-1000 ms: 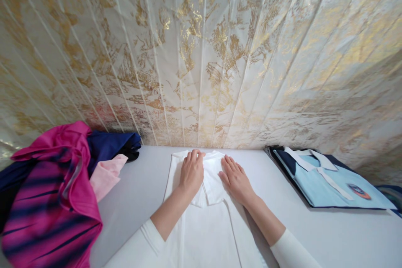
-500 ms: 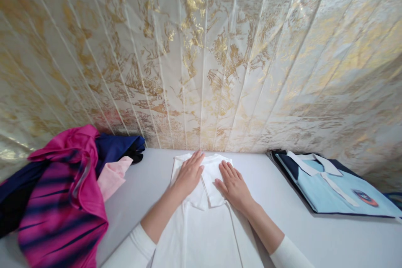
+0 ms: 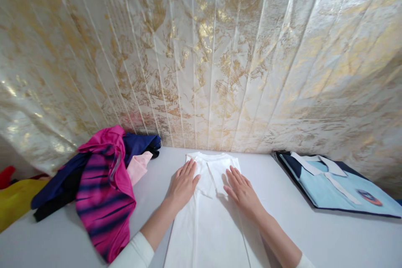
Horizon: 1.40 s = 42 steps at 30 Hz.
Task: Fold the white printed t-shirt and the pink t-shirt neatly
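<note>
Our left hand and right hand are flat, palms down, gripping nothing, at the far end of the white garment; whether the right presses or hovers, we cannot tell. The garment lies mostly smooth before us on the table, creased near its top. Rightward, the blue shirt is neatly folded; leftward, the clothes pile lies loose, unfolded.

Gold-patt. backdrop behind wht tbl.

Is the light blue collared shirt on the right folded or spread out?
Folded: the light blue shirt lies as a compact, flat panel with straight edges, its collar and badge facing up, no sleeves sticking out.
</note>
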Available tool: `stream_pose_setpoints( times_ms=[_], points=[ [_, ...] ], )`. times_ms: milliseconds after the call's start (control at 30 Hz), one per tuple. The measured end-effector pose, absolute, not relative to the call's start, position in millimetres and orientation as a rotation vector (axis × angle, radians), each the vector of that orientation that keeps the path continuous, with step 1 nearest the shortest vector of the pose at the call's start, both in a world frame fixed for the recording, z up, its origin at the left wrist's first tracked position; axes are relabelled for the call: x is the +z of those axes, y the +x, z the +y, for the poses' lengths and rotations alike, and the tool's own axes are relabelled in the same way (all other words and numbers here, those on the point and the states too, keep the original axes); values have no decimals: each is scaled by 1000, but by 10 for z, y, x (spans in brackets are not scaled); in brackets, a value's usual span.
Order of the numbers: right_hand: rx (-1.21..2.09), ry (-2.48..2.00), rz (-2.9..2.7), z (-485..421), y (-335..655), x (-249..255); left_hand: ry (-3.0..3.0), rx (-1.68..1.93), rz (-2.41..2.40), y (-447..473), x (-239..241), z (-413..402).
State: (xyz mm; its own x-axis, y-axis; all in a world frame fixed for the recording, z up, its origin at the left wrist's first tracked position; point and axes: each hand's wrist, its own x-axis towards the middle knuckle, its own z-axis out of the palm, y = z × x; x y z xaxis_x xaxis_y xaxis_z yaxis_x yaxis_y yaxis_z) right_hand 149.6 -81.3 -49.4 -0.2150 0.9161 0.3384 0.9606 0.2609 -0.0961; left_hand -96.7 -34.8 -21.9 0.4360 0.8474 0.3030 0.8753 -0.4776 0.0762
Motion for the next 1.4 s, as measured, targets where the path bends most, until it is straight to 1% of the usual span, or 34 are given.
stream_pose_setpoints(
  times_ms=[200, 400, 500, 633, 800, 933, 1033, 1233, 1333, 1400],
  points=[
    [-158, -1648, -2299, -1240, 1596, -562, -2625, -445, -1446, -1272, -294, -996],
    [-123, -1584, -2348, -1613, 1741, -372, -2585, -499, -1408, -1564, -285, -1431],
    [-106, -1538, -2408, -1853, 1758, -378, -2618, -502, -1337, -1592, -227, -1653],
    [-102, -1588, -2393, -2112, 1658, -478, -2711, -484, -1226, -1544, -247, -1916],
    [-125, -1598, -2311, -2232, 1504, -448, -2714, -456, -1254, -1493, -256, -2034],
    [-61, -1531, -2396, -2284, 1423, -405, -2783, -390, -1208, -1456, -248, -2102],
    [-26, -1521, -2456, -2320, 1403, -429, -2804, -373, -1270, -1446, -258, -2135],
    [-44, -1438, -2501, -2364, 1366, -464, -2891, -332, -1330, -1384, -146, -2091],
    [0, -1437, -2509, -2326, 1350, -431, -2923, -298, -1347, -1283, -80, -2036],
    [48, -1481, -2485, -2255, 1395, -397, -2982, -268, -1274, -1212, -80, -1989]
  ],
)
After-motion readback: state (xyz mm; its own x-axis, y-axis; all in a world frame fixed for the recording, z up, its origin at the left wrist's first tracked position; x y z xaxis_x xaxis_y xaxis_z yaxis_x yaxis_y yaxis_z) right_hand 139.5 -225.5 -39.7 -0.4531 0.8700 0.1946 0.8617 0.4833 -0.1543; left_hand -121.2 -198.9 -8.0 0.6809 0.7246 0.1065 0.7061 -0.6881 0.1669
